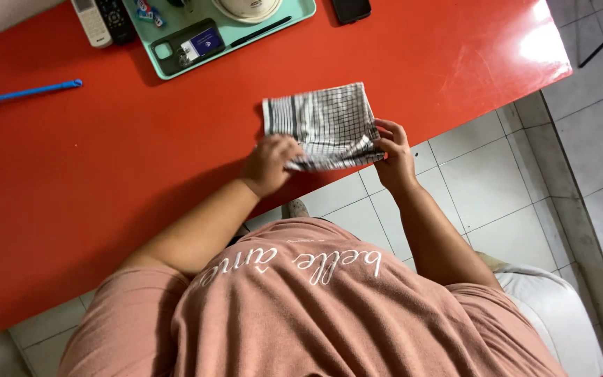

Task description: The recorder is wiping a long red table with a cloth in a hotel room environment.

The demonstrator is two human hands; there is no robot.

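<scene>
A folded grey-and-white checked cloth (326,124) lies at the near edge of the red table (141,160). My left hand (270,163) grips its near left corner. The near right corner is pinched by my right hand (393,155), whose fingers curl over the cloth's edge. Both hands sit at the table's edge, with the cloth stretched between them.
A mint-green tray (294,15) at the far edge holds a dark phone case, a pen and a white dish. Two remote controls (102,21) lie left of it, a dark phone (350,10) right of it. A blue-handled brush (26,92) lies at far left. Tiled floor is below.
</scene>
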